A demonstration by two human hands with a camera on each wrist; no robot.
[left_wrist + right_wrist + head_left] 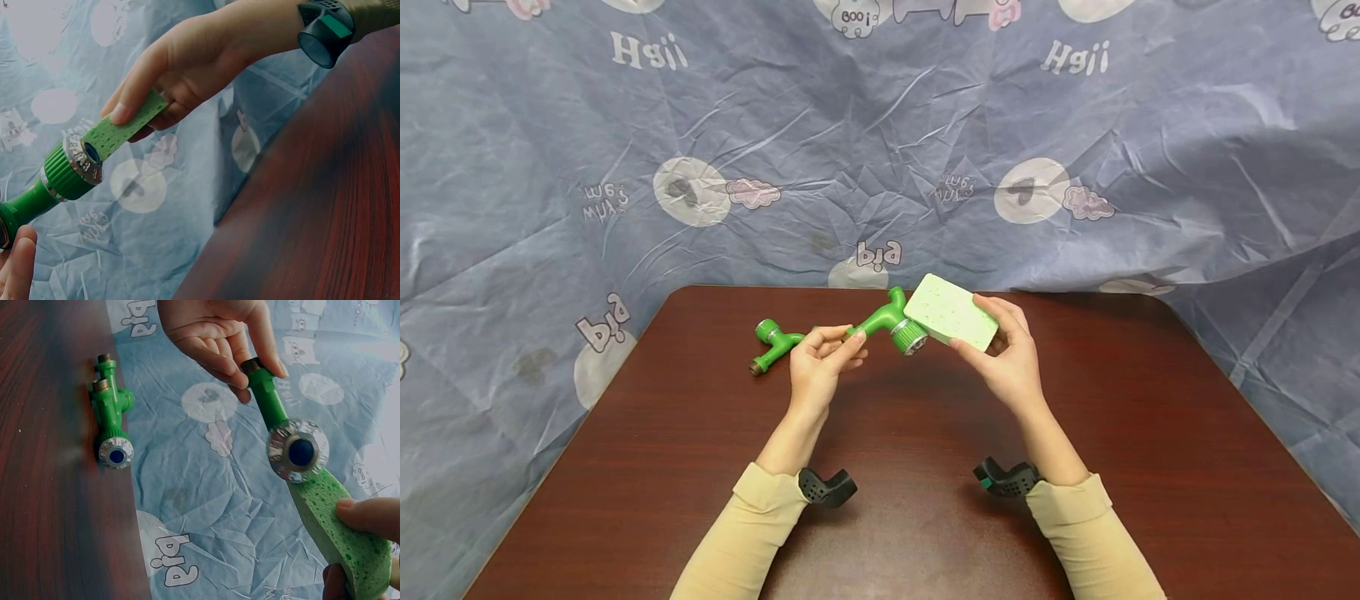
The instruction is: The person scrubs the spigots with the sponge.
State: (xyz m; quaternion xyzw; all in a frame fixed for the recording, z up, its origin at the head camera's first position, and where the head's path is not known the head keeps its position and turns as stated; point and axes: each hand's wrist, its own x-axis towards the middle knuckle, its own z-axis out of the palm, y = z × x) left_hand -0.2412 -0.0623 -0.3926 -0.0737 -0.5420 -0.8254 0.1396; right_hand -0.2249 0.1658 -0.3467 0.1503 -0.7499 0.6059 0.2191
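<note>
My left hand pinches a green tap by its threaded inlet end, holding it up above the table. The tap's ribbed knob has a silver rim and a blue centre. A light green sponge is in my right hand, gripped between thumb and fingers. In the head view the sponge's edge meets the tap beside the knob. The right wrist view shows the sponge against the tap, bending slightly. Part of the spout is hidden there.
Another green tap lies on the dark wooden table, left of and behind my left hand. A wrinkled blue-grey printed cloth hangs behind the table's far edge. Each wrist wears a black camera mount.
</note>
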